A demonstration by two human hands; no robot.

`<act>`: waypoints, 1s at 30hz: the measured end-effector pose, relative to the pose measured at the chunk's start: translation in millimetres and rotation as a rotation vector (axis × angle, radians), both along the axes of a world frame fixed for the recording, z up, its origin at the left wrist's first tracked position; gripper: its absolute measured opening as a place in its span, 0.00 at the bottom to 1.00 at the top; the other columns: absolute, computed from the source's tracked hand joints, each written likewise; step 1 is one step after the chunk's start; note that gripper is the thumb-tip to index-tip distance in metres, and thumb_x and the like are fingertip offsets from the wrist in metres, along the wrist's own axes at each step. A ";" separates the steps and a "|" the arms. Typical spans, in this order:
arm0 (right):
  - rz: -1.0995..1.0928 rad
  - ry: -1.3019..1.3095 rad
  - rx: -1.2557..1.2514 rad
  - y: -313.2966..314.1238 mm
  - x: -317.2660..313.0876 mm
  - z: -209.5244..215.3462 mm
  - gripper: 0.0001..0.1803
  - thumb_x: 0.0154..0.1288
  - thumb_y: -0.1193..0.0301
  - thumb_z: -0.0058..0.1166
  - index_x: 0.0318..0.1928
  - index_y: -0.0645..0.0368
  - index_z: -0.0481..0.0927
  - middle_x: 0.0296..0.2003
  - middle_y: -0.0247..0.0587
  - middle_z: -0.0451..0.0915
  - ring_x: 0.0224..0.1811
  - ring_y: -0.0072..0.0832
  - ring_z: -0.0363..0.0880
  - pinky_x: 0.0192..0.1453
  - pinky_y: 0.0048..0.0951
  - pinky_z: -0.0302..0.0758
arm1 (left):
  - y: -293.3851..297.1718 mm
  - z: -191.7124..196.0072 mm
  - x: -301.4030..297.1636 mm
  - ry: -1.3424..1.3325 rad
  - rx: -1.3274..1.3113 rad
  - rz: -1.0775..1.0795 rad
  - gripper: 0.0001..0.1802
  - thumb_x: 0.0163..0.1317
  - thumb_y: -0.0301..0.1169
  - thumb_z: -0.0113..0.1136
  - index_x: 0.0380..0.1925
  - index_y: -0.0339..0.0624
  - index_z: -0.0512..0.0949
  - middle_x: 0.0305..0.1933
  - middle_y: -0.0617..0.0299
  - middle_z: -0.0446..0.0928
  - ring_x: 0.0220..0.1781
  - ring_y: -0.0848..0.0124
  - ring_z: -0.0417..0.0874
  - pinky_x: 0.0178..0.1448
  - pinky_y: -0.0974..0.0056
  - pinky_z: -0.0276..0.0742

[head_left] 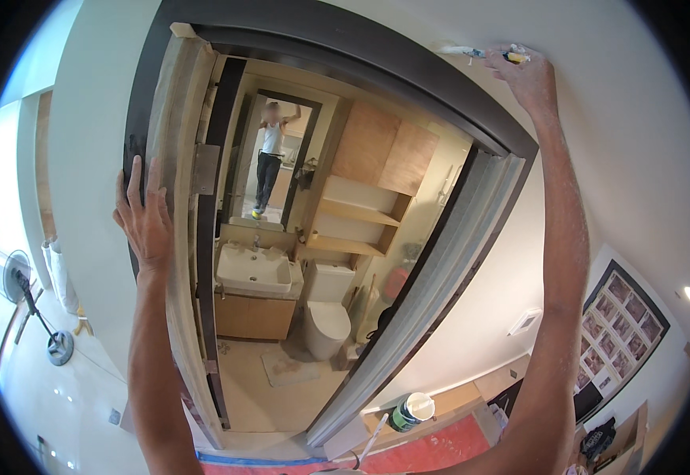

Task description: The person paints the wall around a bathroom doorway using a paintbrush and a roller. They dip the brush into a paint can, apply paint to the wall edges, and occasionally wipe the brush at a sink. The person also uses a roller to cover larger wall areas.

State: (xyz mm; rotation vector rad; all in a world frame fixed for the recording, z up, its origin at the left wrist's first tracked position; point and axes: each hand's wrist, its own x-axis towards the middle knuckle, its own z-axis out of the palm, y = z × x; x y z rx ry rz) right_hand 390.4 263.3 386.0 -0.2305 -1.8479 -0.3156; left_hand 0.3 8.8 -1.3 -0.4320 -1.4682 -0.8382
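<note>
Standing on the floor at far left was a pedestal fan (pixel 20 273). Beside it, the left hand (pixel 145 218) lay flat and open, fingers spread, against the dark door frame (pixel 141 103), gripping nothing. Through the doorway showed a white sink (pixel 252 269), a toilet (pixel 327 313) and a mirror (pixel 270 162). Lower down sat a paint can (pixel 411 412). At upper right, the right hand (pixel 528 75) pinched a small tool (pixel 483 54) against the white wall (pixel 630 142) above the frame.

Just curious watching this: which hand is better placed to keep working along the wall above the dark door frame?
Probably the right hand: it already presses a small yellow-and-blue tool against the white wall. The left hand only braces on the dark door frame.
</note>
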 end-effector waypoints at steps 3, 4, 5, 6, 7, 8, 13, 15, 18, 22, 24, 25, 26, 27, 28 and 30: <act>0.010 0.014 -0.013 10.6 2.2 -1.6 0.17 0.66 0.58 0.62 0.43 0.59 0.90 0.30 0.34 0.89 0.32 0.20 0.88 0.42 0.24 0.82 | -4.1 1.4 -1.1 -0.001 -0.006 0.007 0.26 0.77 0.36 0.50 0.74 0.64 0.66 0.79 0.66 0.62 0.78 0.54 0.60 0.74 0.47 0.59; 0.013 0.016 -0.016 12.3 3.8 -2.4 0.17 0.66 0.58 0.63 0.43 0.59 0.89 0.30 0.35 0.89 0.32 0.20 0.88 0.42 0.24 0.82 | -3.4 0.8 -1.0 -0.007 -0.008 0.006 0.26 0.77 0.36 0.50 0.74 0.64 0.66 0.79 0.66 0.61 0.78 0.54 0.60 0.75 0.47 0.58; 0.015 0.017 -0.019 13.8 6.4 -3.1 0.17 0.66 0.58 0.63 0.43 0.59 0.89 0.30 0.35 0.89 0.32 0.21 0.88 0.42 0.24 0.82 | -2.2 0.0 -0.6 -0.013 -0.009 0.005 0.26 0.77 0.36 0.50 0.74 0.64 0.66 0.79 0.66 0.61 0.78 0.54 0.60 0.75 0.47 0.58; 0.004 0.020 -0.024 14.9 9.6 -4.3 0.18 0.66 0.58 0.63 0.43 0.60 0.89 0.30 0.35 0.89 0.32 0.21 0.88 0.42 0.24 0.82 | -0.3 -0.9 -0.5 -0.020 -0.010 0.002 0.26 0.77 0.36 0.49 0.74 0.64 0.66 0.79 0.66 0.61 0.78 0.54 0.60 0.76 0.46 0.57; 0.002 0.025 -0.030 12.6 9.6 -6.3 0.18 0.66 0.58 0.63 0.44 0.60 0.89 0.31 0.35 0.89 0.32 0.20 0.88 0.42 0.24 0.82 | -2.1 -0.5 -1.3 -0.014 -0.011 0.003 0.26 0.77 0.36 0.49 0.74 0.64 0.66 0.79 0.66 0.61 0.79 0.54 0.60 0.76 0.46 0.57; -0.002 0.029 -0.037 11.7 10.7 -7.4 0.18 0.66 0.58 0.63 0.44 0.61 0.89 0.31 0.36 0.89 0.32 0.20 0.88 0.42 0.23 0.82 | -3.4 -0.1 -2.3 -0.008 -0.012 0.003 0.26 0.78 0.35 0.49 0.74 0.64 0.66 0.79 0.67 0.61 0.79 0.55 0.60 0.76 0.46 0.57; -0.071 0.046 -0.029 20.5 21.7 -8.7 0.19 0.66 0.57 0.63 0.44 0.61 0.89 0.30 0.36 0.89 0.32 0.20 0.88 0.42 0.24 0.82 | -3.0 -0.6 -4.2 -0.002 -0.015 0.010 0.26 0.78 0.35 0.49 0.74 0.65 0.65 0.79 0.67 0.61 0.79 0.56 0.59 0.77 0.47 0.57; -0.061 0.059 -0.037 28.1 26.5 -8.7 0.19 0.66 0.57 0.64 0.44 0.60 0.89 0.30 0.35 0.89 0.32 0.21 0.88 0.42 0.24 0.82 | -4.3 -0.6 -3.9 -0.003 -0.022 0.022 0.27 0.78 0.35 0.49 0.74 0.65 0.65 0.79 0.67 0.61 0.79 0.56 0.59 0.77 0.47 0.56; -0.081 0.058 -0.054 39.9 37.6 -7.8 0.19 0.66 0.56 0.64 0.45 0.61 0.89 0.32 0.36 0.89 0.33 0.22 0.88 0.43 0.24 0.82 | -3.0 -0.9 -1.9 -0.004 -0.017 0.018 0.27 0.78 0.35 0.49 0.75 0.66 0.64 0.79 0.67 0.61 0.79 0.57 0.59 0.77 0.47 0.56; -0.167 0.033 -0.061 44.1 48.7 -9.8 0.20 0.66 0.57 0.64 0.47 0.62 0.88 0.35 0.37 0.89 0.36 0.24 0.89 0.44 0.23 0.82 | -4.8 0.2 -2.1 -0.006 -0.018 0.005 0.27 0.78 0.35 0.49 0.75 0.67 0.64 0.79 0.67 0.61 0.79 0.57 0.58 0.77 0.48 0.56; -0.177 0.055 -0.054 49.7 53.8 -9.8 0.19 0.65 0.56 0.64 0.45 0.60 0.89 0.32 0.36 0.89 0.34 0.23 0.88 0.43 0.25 0.82 | -6.0 1.5 -2.3 0.006 -0.012 -0.009 0.27 0.77 0.35 0.49 0.75 0.67 0.64 0.79 0.67 0.61 0.80 0.57 0.58 0.77 0.49 0.56; -0.184 0.071 -0.045 55.0 57.4 -11.2 0.19 0.65 0.55 0.64 0.44 0.59 0.90 0.30 0.35 0.89 0.33 0.22 0.87 0.43 0.26 0.81 | -4.7 0.6 -3.2 0.006 -0.018 -0.004 0.27 0.78 0.35 0.49 0.75 0.65 0.64 0.79 0.66 0.61 0.80 0.57 0.58 0.77 0.48 0.56; -0.190 0.088 -0.036 60.1 61.1 -12.3 0.19 0.64 0.54 0.64 0.42 0.58 0.90 0.28 0.34 0.89 0.32 0.21 0.87 0.42 0.27 0.80 | -3.7 -0.7 -4.6 0.006 -0.023 0.001 0.27 0.78 0.35 0.49 0.75 0.64 0.64 0.79 0.65 0.61 0.80 0.56 0.59 0.78 0.47 0.55; -0.188 0.094 -0.040 65.0 64.7 -12.8 0.19 0.63 0.54 0.64 0.42 0.57 0.90 0.28 0.34 0.89 0.32 0.21 0.86 0.42 0.27 0.80 | -2.6 -1.6 -5.7 0.006 -0.029 0.007 0.27 0.78 0.35 0.48 0.75 0.62 0.64 0.79 0.64 0.61 0.80 0.55 0.59 0.78 0.46 0.54; -0.183 0.102 -0.044 68.0 68.4 -12.9 0.19 0.63 0.54 0.64 0.42 0.57 0.90 0.28 0.34 0.88 0.32 0.22 0.86 0.42 0.27 0.80 | -2.9 -0.9 -5.4 0.016 -0.024 0.009 0.27 0.78 0.35 0.49 0.75 0.63 0.65 0.79 0.64 0.62 0.80 0.56 0.59 0.77 0.47 0.55; -0.199 0.113 -0.052 73.0 77.5 -12.7 0.18 0.62 0.55 0.65 0.42 0.55 0.91 0.27 0.34 0.88 0.31 0.22 0.86 0.42 0.27 0.80 | -2.9 0.6 -4.8 0.034 -0.014 0.013 0.27 0.77 0.35 0.50 0.74 0.65 0.65 0.79 0.66 0.62 0.80 0.57 0.58 0.77 0.48 0.56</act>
